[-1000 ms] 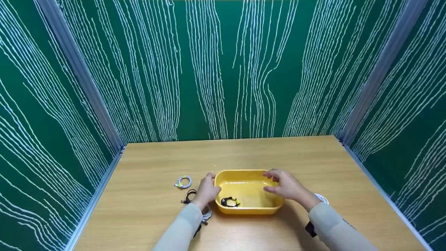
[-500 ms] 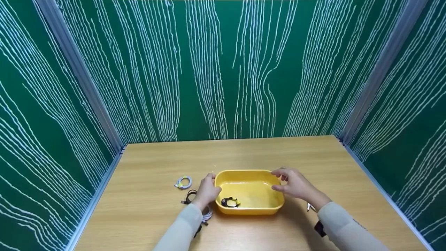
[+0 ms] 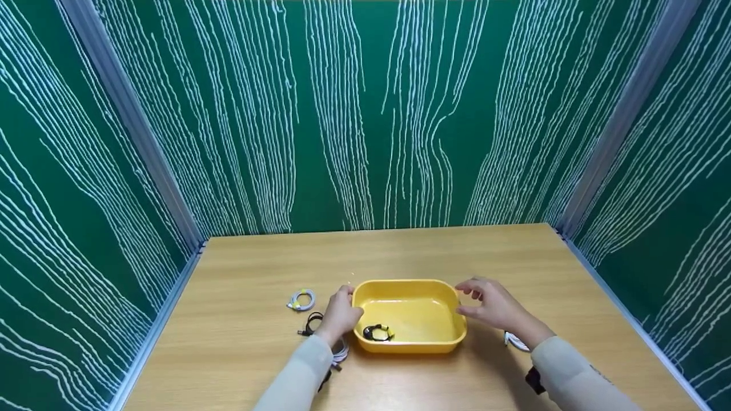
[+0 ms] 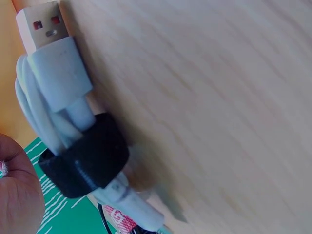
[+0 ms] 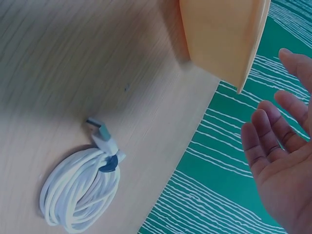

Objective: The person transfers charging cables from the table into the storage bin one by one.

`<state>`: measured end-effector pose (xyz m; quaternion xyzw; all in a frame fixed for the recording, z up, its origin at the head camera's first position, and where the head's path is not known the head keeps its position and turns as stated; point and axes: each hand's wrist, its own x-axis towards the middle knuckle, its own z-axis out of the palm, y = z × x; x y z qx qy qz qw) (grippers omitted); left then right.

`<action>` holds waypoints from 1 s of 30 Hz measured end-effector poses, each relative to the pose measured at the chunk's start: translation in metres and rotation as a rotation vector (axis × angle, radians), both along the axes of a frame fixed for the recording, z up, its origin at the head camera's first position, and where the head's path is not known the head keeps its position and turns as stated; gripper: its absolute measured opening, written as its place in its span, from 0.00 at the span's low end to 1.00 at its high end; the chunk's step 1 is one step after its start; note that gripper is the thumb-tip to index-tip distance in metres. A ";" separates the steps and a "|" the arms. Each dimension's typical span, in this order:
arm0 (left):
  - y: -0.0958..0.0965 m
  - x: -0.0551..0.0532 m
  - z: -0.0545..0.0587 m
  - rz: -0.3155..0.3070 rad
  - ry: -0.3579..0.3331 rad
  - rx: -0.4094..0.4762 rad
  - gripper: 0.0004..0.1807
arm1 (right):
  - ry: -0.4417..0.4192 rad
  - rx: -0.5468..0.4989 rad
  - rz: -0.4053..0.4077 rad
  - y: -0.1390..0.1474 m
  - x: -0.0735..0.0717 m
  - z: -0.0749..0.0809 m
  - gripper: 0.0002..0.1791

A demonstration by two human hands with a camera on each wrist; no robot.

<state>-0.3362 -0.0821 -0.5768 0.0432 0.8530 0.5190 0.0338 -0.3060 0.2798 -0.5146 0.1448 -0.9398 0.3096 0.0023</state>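
Note:
My left hand [image 3: 338, 315] grips the left rim of a yellow plastic tub [image 3: 420, 319], thumb on the inside. Inside the tub, at its near left corner, lies a coiled black cable [image 3: 368, 331] with a yellow tie. Beyond the right rim my right hand [image 3: 492, 305] hovers with loosely bent fingers. The right wrist view shows this hand apart from the tub, holding nothing. A coiled white USB cable [image 5: 73, 187] lies on the table under it. Close to my left wrist is another white USB cable [image 4: 61, 73] bound by a black strap.
On the wooden table [image 3: 257, 262], a white cable coil [image 3: 295, 305] with yellow ties and a black cable [image 3: 309, 327] lie left of the tub. Green panels [image 3: 377, 114] with white wavy lines wall the table's back and sides.
My right hand has moved right, from over the tub's right rim to just outside it. More of the white cable beneath it shows than half a second ago. The left hand and tub stay put.

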 end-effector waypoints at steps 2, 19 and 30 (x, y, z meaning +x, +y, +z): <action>-0.001 0.000 -0.001 -0.006 0.015 -0.003 0.26 | 0.001 0.001 -0.008 0.003 0.001 0.000 0.25; -0.002 0.000 -0.001 -0.017 0.041 0.006 0.25 | -0.018 0.017 -0.036 0.028 0.003 -0.004 0.27; 0.000 0.000 0.000 -0.015 0.044 -0.002 0.24 | -0.031 0.027 -0.052 0.047 0.009 -0.008 0.27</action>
